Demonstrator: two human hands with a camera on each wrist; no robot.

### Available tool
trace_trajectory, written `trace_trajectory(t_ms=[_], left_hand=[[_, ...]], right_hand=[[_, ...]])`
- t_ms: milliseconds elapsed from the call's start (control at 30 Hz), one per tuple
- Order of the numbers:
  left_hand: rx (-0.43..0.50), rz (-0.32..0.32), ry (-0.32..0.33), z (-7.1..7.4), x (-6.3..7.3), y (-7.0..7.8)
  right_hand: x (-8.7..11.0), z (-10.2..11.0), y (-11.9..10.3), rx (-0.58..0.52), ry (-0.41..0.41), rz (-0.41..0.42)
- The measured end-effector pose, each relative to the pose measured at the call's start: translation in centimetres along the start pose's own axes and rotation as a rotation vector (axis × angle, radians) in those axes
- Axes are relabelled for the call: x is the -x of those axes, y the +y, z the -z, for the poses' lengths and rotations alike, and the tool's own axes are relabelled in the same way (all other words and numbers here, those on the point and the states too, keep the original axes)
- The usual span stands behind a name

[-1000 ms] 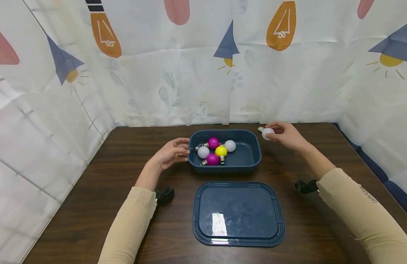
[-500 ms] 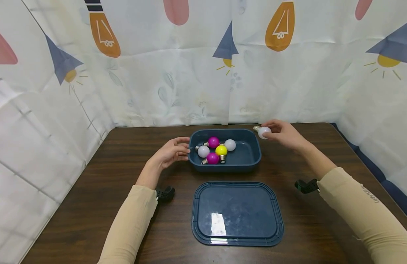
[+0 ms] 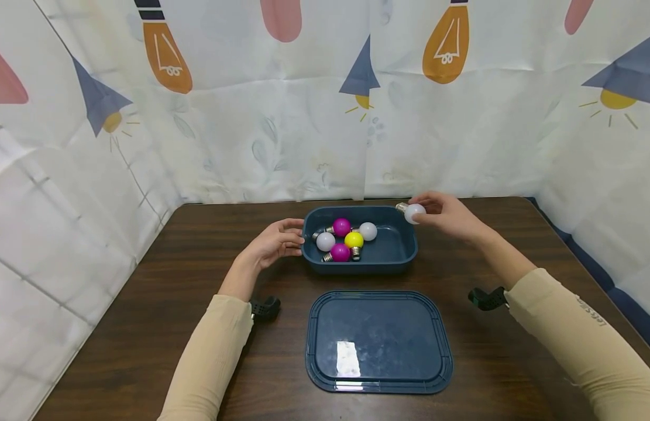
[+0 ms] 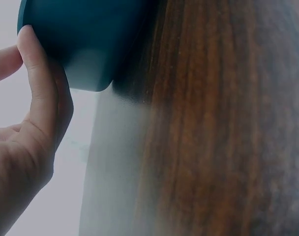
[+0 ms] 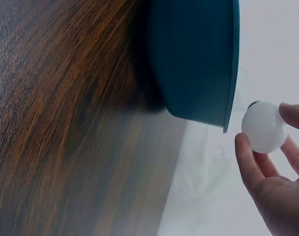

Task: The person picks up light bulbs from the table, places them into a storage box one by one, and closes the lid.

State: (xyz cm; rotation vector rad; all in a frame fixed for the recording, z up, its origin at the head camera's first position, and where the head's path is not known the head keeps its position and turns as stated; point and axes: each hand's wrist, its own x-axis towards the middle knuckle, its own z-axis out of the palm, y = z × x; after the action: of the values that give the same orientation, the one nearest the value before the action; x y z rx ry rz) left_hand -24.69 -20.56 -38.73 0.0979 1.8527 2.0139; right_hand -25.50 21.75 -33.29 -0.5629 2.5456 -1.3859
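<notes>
My right hand (image 3: 447, 219) pinches a white light bulb (image 3: 415, 214) by its round globe, the metal screw base pointing left over the right rim of a dark blue plastic bin (image 3: 398, 266). In the right wrist view the bulb (image 5: 263, 127) sits between thumb and fingertips, just beyond the bin's rim (image 5: 233, 88). Inside the bin lie two purple bulbs (image 3: 340, 252), a yellow bulb (image 3: 353, 240) and two white bulbs (image 3: 368, 231), mostly toward the left. My left hand (image 3: 274, 242) touches the bin's left end with relaxed fingers; the left wrist view shows fingertips (image 4: 26, 33) at its rim.
In front of the bin, a dark blue rectangular lid (image 3: 379, 333) lies flat on the brown wooden table (image 3: 161, 304). A white curtain (image 3: 314, 134) with lamp prints hangs right behind the table's back edge.
My right hand has carried the white bulb leftward, from beside the bin to its right rim. The left hand stays at the bin's left end.
</notes>
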Motion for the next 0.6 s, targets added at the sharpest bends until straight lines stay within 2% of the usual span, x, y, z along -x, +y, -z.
trace_trajectory(t_ms=[233,600], left_hand=[[-0.016,-0.001,0.006,0.1,-0.2,0.0],[0.015,0.0,0.014,0.0,-0.2,-0.1]], right_hand=[[0.0,-0.5,-0.5,0.017,-0.015,0.037],[-0.5,-1.3,-0.8,0.025,-0.042,0.093]])
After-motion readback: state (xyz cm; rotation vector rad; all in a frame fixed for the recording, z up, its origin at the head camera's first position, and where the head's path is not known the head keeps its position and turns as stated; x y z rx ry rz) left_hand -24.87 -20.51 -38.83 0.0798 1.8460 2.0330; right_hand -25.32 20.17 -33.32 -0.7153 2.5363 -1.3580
